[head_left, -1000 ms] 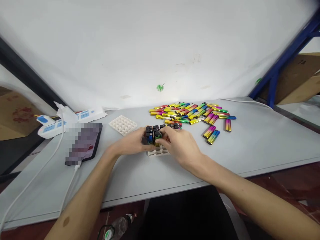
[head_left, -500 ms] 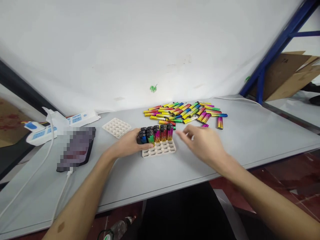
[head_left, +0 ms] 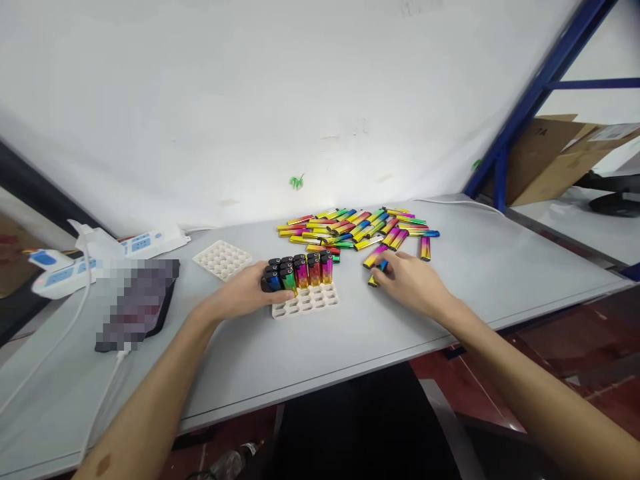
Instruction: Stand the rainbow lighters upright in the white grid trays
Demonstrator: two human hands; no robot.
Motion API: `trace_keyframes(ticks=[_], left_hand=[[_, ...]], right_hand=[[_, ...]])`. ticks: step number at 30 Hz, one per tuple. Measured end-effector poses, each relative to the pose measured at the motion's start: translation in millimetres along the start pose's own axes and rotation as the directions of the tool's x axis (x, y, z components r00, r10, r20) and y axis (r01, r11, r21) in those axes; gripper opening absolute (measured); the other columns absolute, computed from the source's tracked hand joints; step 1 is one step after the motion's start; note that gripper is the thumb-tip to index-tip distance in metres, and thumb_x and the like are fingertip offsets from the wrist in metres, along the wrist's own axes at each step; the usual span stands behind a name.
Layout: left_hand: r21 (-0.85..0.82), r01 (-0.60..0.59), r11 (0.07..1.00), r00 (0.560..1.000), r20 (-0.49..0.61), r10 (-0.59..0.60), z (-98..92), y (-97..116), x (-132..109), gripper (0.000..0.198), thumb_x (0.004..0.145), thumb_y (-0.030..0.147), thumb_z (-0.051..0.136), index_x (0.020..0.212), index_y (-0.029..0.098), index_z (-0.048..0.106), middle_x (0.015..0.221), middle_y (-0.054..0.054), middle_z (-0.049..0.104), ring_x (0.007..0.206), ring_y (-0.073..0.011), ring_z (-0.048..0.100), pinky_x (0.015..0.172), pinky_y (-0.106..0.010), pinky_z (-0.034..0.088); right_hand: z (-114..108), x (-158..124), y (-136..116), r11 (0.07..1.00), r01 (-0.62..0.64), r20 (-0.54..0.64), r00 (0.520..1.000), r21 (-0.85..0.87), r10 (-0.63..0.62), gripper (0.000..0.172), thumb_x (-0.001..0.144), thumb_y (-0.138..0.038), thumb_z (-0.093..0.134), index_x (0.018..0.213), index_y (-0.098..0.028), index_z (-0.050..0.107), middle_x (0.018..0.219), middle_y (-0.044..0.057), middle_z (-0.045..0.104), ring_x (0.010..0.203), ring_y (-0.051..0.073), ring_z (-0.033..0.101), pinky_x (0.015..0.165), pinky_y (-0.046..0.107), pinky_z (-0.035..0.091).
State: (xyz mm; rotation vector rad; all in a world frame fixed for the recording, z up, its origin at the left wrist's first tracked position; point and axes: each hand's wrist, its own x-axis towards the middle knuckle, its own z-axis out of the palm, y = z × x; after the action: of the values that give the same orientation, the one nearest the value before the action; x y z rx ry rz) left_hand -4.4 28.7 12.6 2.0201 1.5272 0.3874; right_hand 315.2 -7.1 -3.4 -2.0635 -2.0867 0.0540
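A beige holed tray (head_left: 306, 301) stands on the table with several upright lighters (head_left: 314, 272) in its back rows, black tops up and metallic bodies in green, magenta, red and blue. My left hand (head_left: 245, 291) is closed round the left end of that group, its thumb across the front by the green lighter and its other fingers partly hidden behind. To the right of the tray, my right hand (head_left: 413, 279) pinches a blue-and-yellow lighter (head_left: 373, 281) low over the table. Its fingers cover much of that lighter.
Many shiny lighters (head_left: 360, 227) lie in a loose heap by the white wall. A second beige tray (head_left: 223, 260) is at the left, near a power strip (head_left: 150, 243) and a charging phone (head_left: 143, 300) with cables. Cardboard boxes (head_left: 545, 157) stand beyond the blue frame (head_left: 501, 177).
My right hand was apart from the lighters beside the tray; now it holds a blue-and-yellow one. A magenta-and-yellow lighter shows near it. My left hand stays at the tray. The view has shifted slightly.
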Motion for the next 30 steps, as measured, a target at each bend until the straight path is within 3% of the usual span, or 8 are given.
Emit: trace_keyframes(ticks=[7, 10, 13, 17, 20, 25, 28, 30], left_hand=[[0.041, 0.023, 0.999, 1.000, 0.013, -0.024, -0.1, 1, -1, 0.059, 0.064, 0.068, 0.071, 0.100, 0.021, 0.066, 0.097, -0.005, 0.073, 0.090, -0.0298, 0.068, 0.073, -0.037, 0.054], [0.044, 0.012, 0.999, 1.000, 0.023, -0.013, 0.1, 1, -1, 0.058, 0.066, 0.068, 0.071, 0.101, 0.021, 0.065, 0.098, -0.005, 0.073, 0.090, -0.0296, 0.068, 0.072, -0.037, 0.054], [0.020, -0.005, 1.000, 1.000, 0.017, 0.005, 0.2, 1, -2, 0.056, 0.066, 0.066, 0.071, 0.101, 0.022, 0.066, 0.097, -0.004, 0.074, 0.089, -0.0291, 0.069, 0.071, -0.037, 0.054], [0.000, -0.020, 1.000, 1.000, 0.000, 0.020, 0.0, 1, -2, 0.055, 0.064, 0.065, 0.073, 0.099, 0.022, 0.068, 0.091, -0.003, 0.074, 0.086, -0.0289, 0.068, 0.068, -0.036, 0.054], [0.014, -0.010, 1.000, 1.000, 0.005, 0.010, -0.2, 1, -2, 0.055, 0.064, 0.065, 0.073, 0.099, 0.023, 0.068, 0.090, -0.003, 0.074, 0.085, -0.0291, 0.069, 0.068, -0.036, 0.054], [0.007, 0.014, 1.000, 0.999, 0.040, -0.015, -0.2, 2, -2, 0.056, 0.068, 0.063, 0.073, 0.105, 0.022, 0.066, 0.100, -0.004, 0.074, 0.091, -0.0287, 0.069, 0.073, -0.036, 0.055], [0.006, 0.016, 1.000, 0.997, 0.071, -0.016, 0.0, 1, -1, 0.052, 0.071, 0.059, 0.072, 0.107, 0.023, 0.064, 0.103, -0.003, 0.073, 0.093, -0.0273, 0.068, 0.076, -0.035, 0.054], [0.009, 0.006, 1.000, 0.997, 0.077, -0.006, 0.2, 0, 0, 0.049, 0.072, 0.057, 0.072, 0.106, 0.023, 0.064, 0.101, -0.003, 0.073, 0.092, -0.0270, 0.068, 0.074, -0.035, 0.054]], right_hand=[[-2, 32, -6, 0.999, 0.032, 0.116, 0.993, 0.029, -0.035, 0.034, 0.082, -0.027, 0.058, 0.114, -0.016, 0.056, 0.093, 0.010, 0.070, 0.081, 0.024, 0.064, 0.058, 0.029, 0.035], [-8, 42, 3, 0.998, 0.029, 0.154, 0.987, 0.052, -0.037, 0.027, 0.077, -0.025, 0.060, 0.103, -0.015, 0.059, 0.087, 0.010, 0.069, 0.080, 0.026, 0.064, 0.060, 0.030, 0.038], [-12, 51, 8, 0.973, 0.045, 0.107, 0.992, 0.225, -0.071, 0.022, 0.079, -0.029, 0.059, 0.098, -0.018, 0.059, 0.092, 0.009, 0.069, 0.083, 0.024, 0.064, 0.066, 0.030, 0.042], [-9, 59, 2, 0.791, 0.049, 0.079, 0.989, 0.610, -0.122, 0.032, 0.085, -0.028, 0.049, 0.116, -0.020, 0.045, 0.076, 0.000, 0.063, 0.063, 0.017, 0.057, 0.059, 0.028, 0.041], [3, 61, -6, 0.606, 0.062, 0.031, 0.989, 0.793, -0.142, 0.021, 0.092, -0.033, 0.042, 0.110, -0.023, 0.046, 0.059, -0.008, 0.046, 0.050, 0.012, 0.041, 0.052, 0.025, 0.035], [21, 57, -7, 0.509, 0.028, 0.066, 0.984, 0.860, -0.167, 0.042, 0.097, -0.057, 0.036, 0.086, -0.020, 0.052, 0.065, -0.004, 0.046, 0.049, 0.010, 0.039, 0.047, 0.025, 0.033], [23, 53, -5, 0.441, 0.047, 0.064, 0.971, 0.896, -0.232, 0.036, 0.092, -0.059, 0.051, 0.098, -0.023, 0.048, 0.073, -0.003, 0.055, 0.056, 0.012, 0.050, 0.047, 0.024, 0.038], [22, 51, -5, 0.378, 0.055, 0.048, 0.965, 0.924, -0.257, 0.039, 0.088, -0.057, 0.060, 0.105, -0.026, 0.043, 0.070, -0.006, 0.054, 0.054, 0.012, 0.050, 0.046, 0.023, 0.037]])
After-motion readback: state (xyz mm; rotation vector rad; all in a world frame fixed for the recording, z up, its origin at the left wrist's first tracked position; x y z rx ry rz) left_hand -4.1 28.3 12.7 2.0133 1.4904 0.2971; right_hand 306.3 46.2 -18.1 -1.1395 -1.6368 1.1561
